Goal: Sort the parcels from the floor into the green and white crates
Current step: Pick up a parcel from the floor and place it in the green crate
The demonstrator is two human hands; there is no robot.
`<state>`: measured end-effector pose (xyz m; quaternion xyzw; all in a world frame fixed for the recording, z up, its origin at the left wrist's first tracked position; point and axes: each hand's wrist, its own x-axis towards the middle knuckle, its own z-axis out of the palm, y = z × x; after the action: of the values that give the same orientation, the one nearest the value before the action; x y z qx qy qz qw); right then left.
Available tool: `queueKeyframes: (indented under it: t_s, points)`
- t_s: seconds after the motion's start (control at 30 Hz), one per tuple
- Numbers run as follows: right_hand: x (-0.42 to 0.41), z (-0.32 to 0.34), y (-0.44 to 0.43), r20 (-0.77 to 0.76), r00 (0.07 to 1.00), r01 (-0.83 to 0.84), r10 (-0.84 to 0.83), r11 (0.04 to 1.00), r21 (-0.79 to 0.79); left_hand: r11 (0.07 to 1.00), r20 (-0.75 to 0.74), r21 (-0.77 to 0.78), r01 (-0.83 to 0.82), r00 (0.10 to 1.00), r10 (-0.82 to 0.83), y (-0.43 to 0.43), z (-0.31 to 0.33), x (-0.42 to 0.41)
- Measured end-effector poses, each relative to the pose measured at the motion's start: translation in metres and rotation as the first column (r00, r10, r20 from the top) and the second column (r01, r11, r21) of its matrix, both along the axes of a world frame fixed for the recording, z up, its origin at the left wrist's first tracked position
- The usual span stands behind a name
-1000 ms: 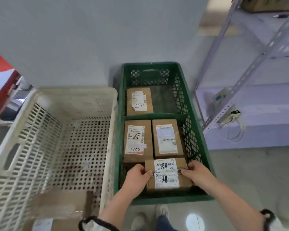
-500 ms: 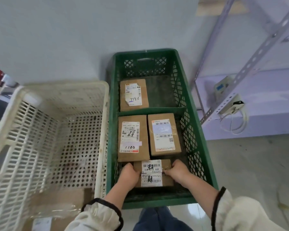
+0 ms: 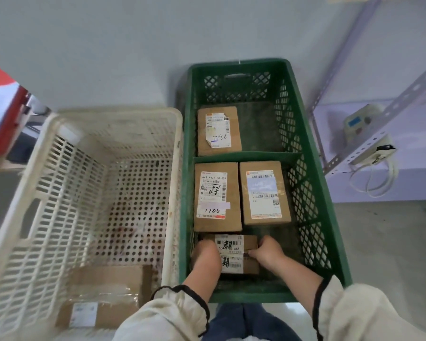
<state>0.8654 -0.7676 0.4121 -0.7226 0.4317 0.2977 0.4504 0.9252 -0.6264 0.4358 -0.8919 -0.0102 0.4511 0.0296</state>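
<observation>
The green crate [image 3: 312, 173] stands on the right, the white crate [image 3: 25, 193] beside it on the left. Low in the green crate's near section lies a small brown parcel [image 3: 231, 254] with barcode labels. My left hand [image 3: 205, 254] grips its left end and my right hand [image 3: 266, 252] its right end. Beyond it two larger parcels lie side by side, one marked 1186 [image 3: 217, 195] and one with a pale blue label [image 3: 265, 193]. A parcel marked 7786 [image 3: 218, 130] lies in the far section. One flat parcel [image 3: 101, 294] rests in the white crate's near end.
A grey wall runs behind both crates. On the right a metal rack frame [image 3: 354, 148] stands over a low ledge holding a white device with cables [image 3: 369, 153]. A red and white object [image 3: 0, 109] sits at the far left. Bare grey floor [image 3: 391, 242] lies right of the green crate.
Both hands have lowered the small parcel from the crate's rim height down into the green crate's near section. The camera has come closer over the crates.
</observation>
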Motion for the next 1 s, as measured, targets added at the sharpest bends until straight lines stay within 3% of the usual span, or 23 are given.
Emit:
queueKeyframes:
  t_s: [0.07, 0.17, 0.2, 0.37, 0.47, 0.53, 0.67, 0.77, 0.87, 1.0]
  points:
    - [0.001, -0.002, 0.001, -0.001, 1.0, 0.0, 0.0, 1.0, -0.023, 0.979, -0.008, -0.068, -0.193, 0.981, 0.193, -0.001, -0.002, 0.002]
    - [0.001, -0.002, 0.004, 0.002, 1.0, -0.009, 0.009, 0.999, -0.044, 1.0, 0.001, -0.011, -0.015, 1.0, 0.015, 0.001, 0.005, 0.001]
    - [0.001, 0.0, 0.004, 0.002, 1.0, -0.021, 0.022, 0.999, -0.05, 0.999, 0.01, 0.022, -0.032, 0.999, 0.032, 0.001, 0.006, 0.002]
    - [-0.003, 0.017, -0.002, 0.001, 0.997, -0.076, 0.076, 0.996, -0.048, 0.996, 0.022, -0.081, 0.049, 0.999, -0.047, -0.002, 0.01, 0.0]
    - [-0.01, 0.036, -0.009, 0.014, 0.996, -0.085, 0.086, 0.994, -0.063, 0.974, 0.067, -0.078, 0.212, 0.976, -0.207, -0.001, 0.021, -0.006]
    - [-0.012, 0.05, -0.013, 0.043, 0.991, -0.122, 0.126, 0.989, -0.08, 0.971, 0.087, -0.064, 0.232, 0.97, -0.226, 0.0, 0.031, -0.007]
    - [-0.008, 0.087, -0.026, 0.136, 0.944, -0.288, 0.301, 0.952, -0.108, 0.98, 0.167, -0.182, 0.086, 0.984, -0.056, 0.002, 0.058, -0.003]
    - [0.007, 0.127, -0.032, 0.216, 0.814, -0.501, 0.54, 0.84, -0.211, 0.928, 0.396, -0.36, 0.097, 0.916, 0.058, 0.016, 0.087, -0.001]
    - [0.024, 0.167, -0.026, 0.24, 0.58, -0.618, 0.778, 0.613, -0.493, 0.897, 0.686, -0.347, 0.272, 0.727, 0.045, 0.043, 0.12, 0.001]
    - [0.039, 0.209, 0.003, 0.264, 0.33, -0.579, 0.906, 0.415, -0.702, 0.97, 0.704, -0.24, 0.039, 0.694, 0.146, 0.098, 0.152, -0.017]
